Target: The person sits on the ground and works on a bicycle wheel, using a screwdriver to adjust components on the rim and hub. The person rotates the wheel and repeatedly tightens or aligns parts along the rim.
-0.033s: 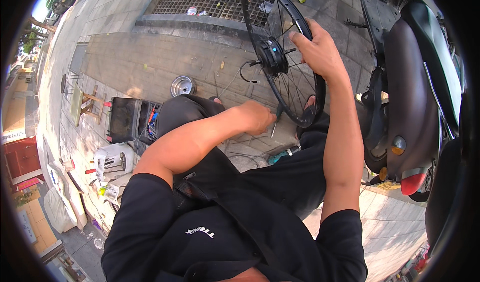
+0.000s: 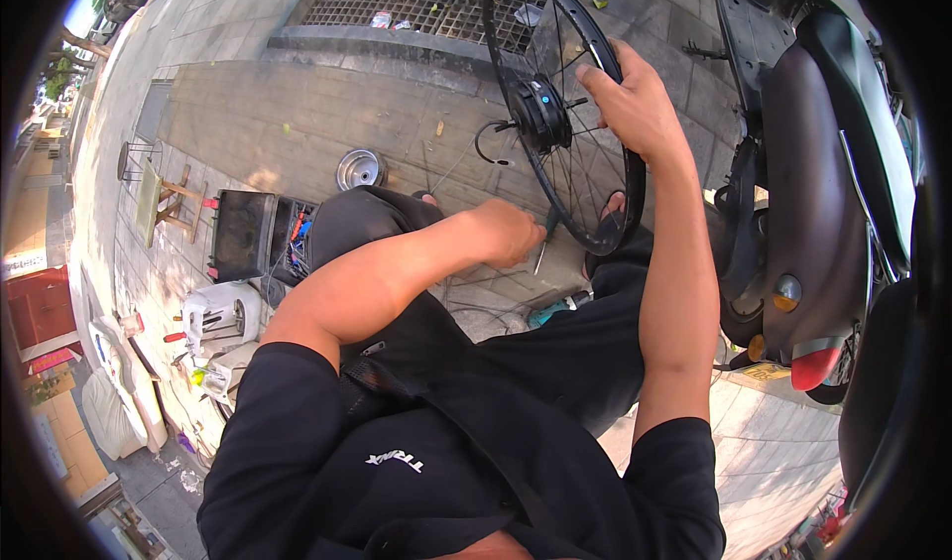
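Note:
A black spoked wheel [image 2: 540,114] with a thick hub motor stands tilted in front of me, its lower rim down by my foot. My right hand [image 2: 635,99] is closed on the rim at its upper right, thumb on the inner side. A short black cable [image 2: 480,143] curls from the hub's axle on the left. My left hand [image 2: 508,234] is closed beside the lower rim, around what looks like a screwdriver [image 2: 551,221] with a dark green handle. A thin metal shaft points down from it; the fingers hide part of the grip.
A scooter [image 2: 813,163] stands close on the right. At left are an open black toolbox [image 2: 243,235], a white container of tools [image 2: 216,314] and a small wooden stool [image 2: 169,203]. A round metal part [image 2: 359,169] lies beyond my knee, and a teal power tool [image 2: 548,313] between my legs.

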A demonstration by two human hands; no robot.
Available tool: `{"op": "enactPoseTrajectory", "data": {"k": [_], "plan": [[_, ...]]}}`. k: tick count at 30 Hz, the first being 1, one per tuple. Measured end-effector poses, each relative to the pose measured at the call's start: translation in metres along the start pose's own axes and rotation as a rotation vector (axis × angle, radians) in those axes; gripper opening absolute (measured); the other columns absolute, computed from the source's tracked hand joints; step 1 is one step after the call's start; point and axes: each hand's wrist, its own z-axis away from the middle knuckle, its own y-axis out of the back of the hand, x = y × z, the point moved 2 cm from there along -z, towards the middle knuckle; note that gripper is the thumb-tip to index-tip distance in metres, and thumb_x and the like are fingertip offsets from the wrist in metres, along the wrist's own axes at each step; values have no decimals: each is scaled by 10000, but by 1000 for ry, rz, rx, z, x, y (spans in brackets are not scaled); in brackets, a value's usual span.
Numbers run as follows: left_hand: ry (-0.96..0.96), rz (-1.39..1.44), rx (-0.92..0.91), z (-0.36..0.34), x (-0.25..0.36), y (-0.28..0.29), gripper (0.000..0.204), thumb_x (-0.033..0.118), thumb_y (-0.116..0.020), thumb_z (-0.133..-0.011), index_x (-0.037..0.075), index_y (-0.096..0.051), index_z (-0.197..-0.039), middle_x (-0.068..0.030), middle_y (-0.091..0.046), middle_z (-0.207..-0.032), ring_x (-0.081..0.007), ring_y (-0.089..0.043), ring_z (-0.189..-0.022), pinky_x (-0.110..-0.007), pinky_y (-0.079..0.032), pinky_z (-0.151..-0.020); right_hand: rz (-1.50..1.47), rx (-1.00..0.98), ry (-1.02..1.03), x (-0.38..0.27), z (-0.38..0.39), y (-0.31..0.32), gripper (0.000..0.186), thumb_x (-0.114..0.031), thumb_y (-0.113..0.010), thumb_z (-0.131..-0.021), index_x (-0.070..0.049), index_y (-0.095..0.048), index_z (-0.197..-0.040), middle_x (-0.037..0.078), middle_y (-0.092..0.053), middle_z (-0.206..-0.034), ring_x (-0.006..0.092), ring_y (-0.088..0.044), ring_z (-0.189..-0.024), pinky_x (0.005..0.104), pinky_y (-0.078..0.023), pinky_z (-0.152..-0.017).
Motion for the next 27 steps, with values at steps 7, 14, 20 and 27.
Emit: {"op": "enactPoseTrajectory", "data": {"k": [7, 14, 20, 27], "plan": [[17, 12, 3, 2, -7, -1, 476, 289, -680, -972, 51, -592, -1376, -169, -700, -1228, -377, -707, -1126, -502, -574, -892, -32, 17, -15, 4, -1, -2, 431, -287, -677, -944, 9, -671, -1257, 117, -705, -939, 205, -662, -832, 367, -532, -795], [21, 25, -10, 11, -11, 2, 470, 284, -688, -963, 50, -601, -1361, -174, -698, -1228, -383, -707, -1121, -505, -573, -891, -58, 9, -24, 1, 1, -2, 393, -280, -686, -939, -3, -669, -1217, 42, -624, -802, 136, -574, -638, 330, -489, -602], [36, 34, 8, 14, -15, -1, 434, 279, -682, -970, 49, -609, -1330, -173, -697, -1212, -393, -705, -1116, -508, -573, -889, -70, 14, -11, -1, 2, -3, 397, -284, -685, -940, -1, -667, -1219, 41, -624, -803, 134, -576, -639, 330, -488, -603], [29, 35, 8, 15, -16, -1, 417, 279, -676, -976, 47, -615, -1318, -170, -697, -1212, -389, -704, -1122, -512, -573, -884, -76, 17, -15, -2, 3, -4, 400, -286, -685, -941, 1, -660, -1219, 34, -610, -786, 133, -582, -630, 332, -497, -596]]}}
